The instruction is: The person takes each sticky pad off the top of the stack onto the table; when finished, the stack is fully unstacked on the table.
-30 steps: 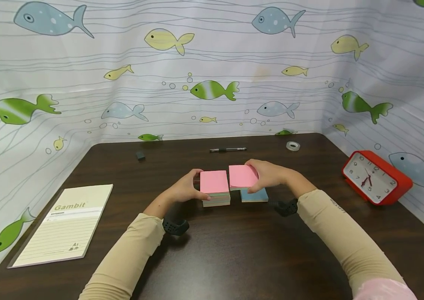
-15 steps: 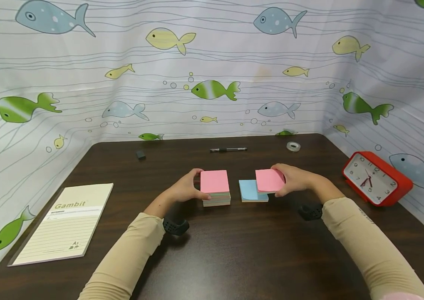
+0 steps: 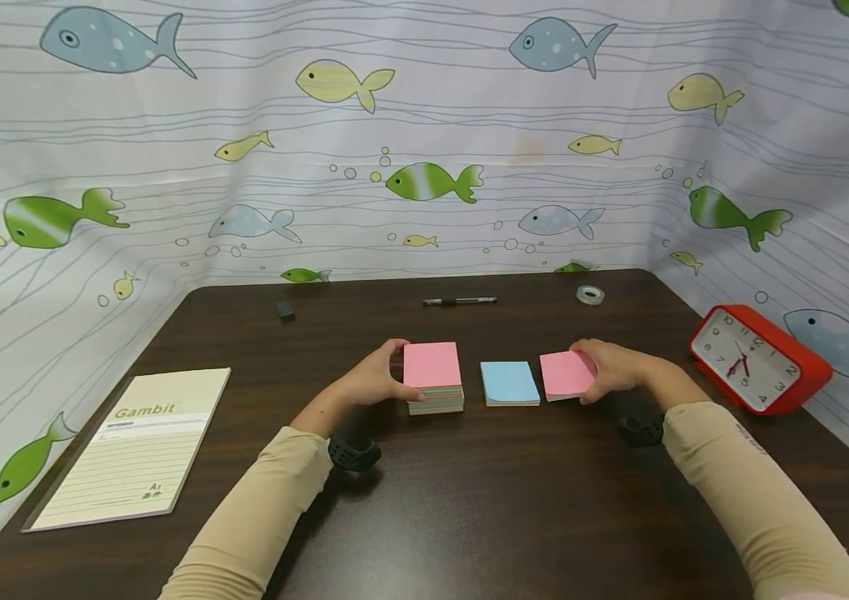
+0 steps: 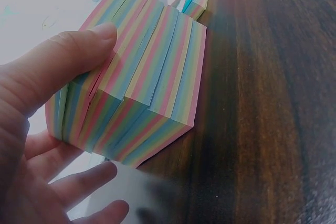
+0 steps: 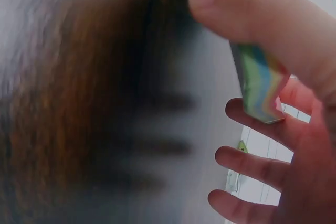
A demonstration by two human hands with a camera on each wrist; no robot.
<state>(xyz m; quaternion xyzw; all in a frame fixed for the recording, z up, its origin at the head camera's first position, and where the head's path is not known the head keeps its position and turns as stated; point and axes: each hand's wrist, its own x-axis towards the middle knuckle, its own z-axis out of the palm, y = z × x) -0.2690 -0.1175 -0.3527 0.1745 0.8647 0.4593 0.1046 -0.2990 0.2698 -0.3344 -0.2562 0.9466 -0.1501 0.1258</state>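
A tall stack of sticky note pads with a pink top stands mid-table in the head view. My left hand grips its left side, thumb at the front. The left wrist view shows the stack's striped pastel edges under the thumb. To the right, my right hand pinches a thin pink sticky note pad between thumb and fingers. Its striped, wavy edge appears in the right wrist view. Between the two lies a blue-topped sticky note pad, touched by neither hand.
A Gambit notepad lies at the left. Along the back are a small dark block, a pen and a roll of tape. A red alarm clock stands at the right, near the fish-print curtain.
My right hand has carried the pink pad rightward, from beside the stack, over the blue pad, to the blue pad's right. The left hand keeps its grip on the stack.
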